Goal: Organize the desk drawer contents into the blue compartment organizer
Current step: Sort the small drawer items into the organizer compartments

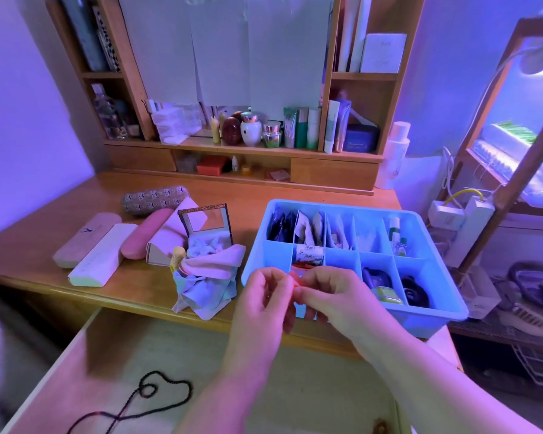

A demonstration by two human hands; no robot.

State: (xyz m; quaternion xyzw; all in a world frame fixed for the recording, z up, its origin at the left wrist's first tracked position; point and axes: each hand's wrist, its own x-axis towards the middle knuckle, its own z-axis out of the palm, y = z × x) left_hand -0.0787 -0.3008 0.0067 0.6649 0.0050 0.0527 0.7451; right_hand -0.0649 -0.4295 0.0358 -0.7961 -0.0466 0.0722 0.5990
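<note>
While both hands meet over the near-left corner of the organizer, everything to be sorted lies to either side of them, so take it from the left. Four long cases sit on the desk (pixel 295 195): a pale pink case (pixel 87 239), a white case (pixel 102 255), a brighter pink case (pixel 146 233), and behind them a patterned pouch (pixel 155 199). Next comes one small open box with a mirrored lid (pixel 205 221), then one heap of soft cloths (pixel 206 277). Down in the open drawer (pixel 201 355) lies a single dark bead string (pixel 157 399), looped, its long run slanting towards the lower left (nearer the left hand, I would say).

The left hand (pixel 261 302) and right hand (pixel 333 296) are both pinched closed, fingertips meeting on one small red item (pixel 295 278); what it is I cannot tell. It hangs just above the blue compartment organizer (pixel 433 296), directly over a front compartment that already shows something red. So the coming move looks like a short drop straight down and slightly forward, and either hand could do it.

The organizer shows ten compartments as I count them, five at the back and five in front. I make out several packets in the back row, two small bottles (pixel 397 238) at back right, and two dark coiled things (pixel 414 291) in front.
</note>
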